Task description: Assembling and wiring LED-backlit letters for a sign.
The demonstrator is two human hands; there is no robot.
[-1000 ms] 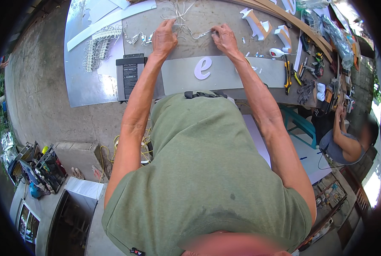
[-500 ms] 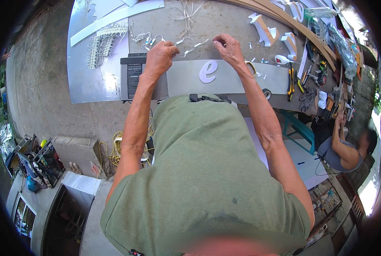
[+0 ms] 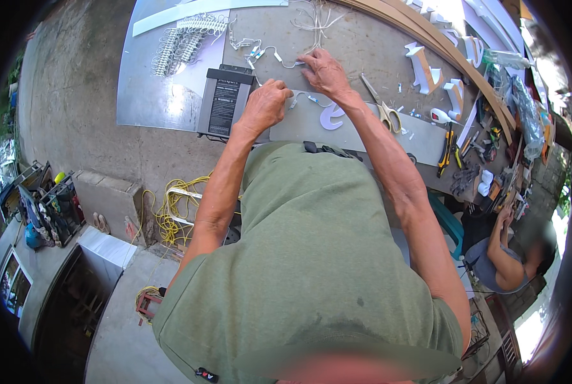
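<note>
At the table [image 3: 366,41], left grip [image 3: 267,105] pinches a white wired module [image 3: 294,101]; right grip [image 3: 325,72] unclear.

On the desk [image 3: 369,41] we see scissors [image 3: 384,109], a yellow-and-black tool [image 3: 446,152] and long brown strips [image 3: 466,65]. On our left, yellow cable [image 3: 166,217] lies beside a block [image 3: 110,203]; on our right is a co-worker [image 3: 505,261].

Label [image 3: 221,118] on dk. grey box [image 3: 227,96], left side of table [image 3: 363,38]: pale print, a couple of bolder lines, rest too sm. to read. Flat pale-purple letter cut-out [image 3: 331,118], approx. mid-table, near edge. Sm. blk. tag [image 3: 206,375] on shirt [image 3: 311,243], near left: marks illegible.
</note>
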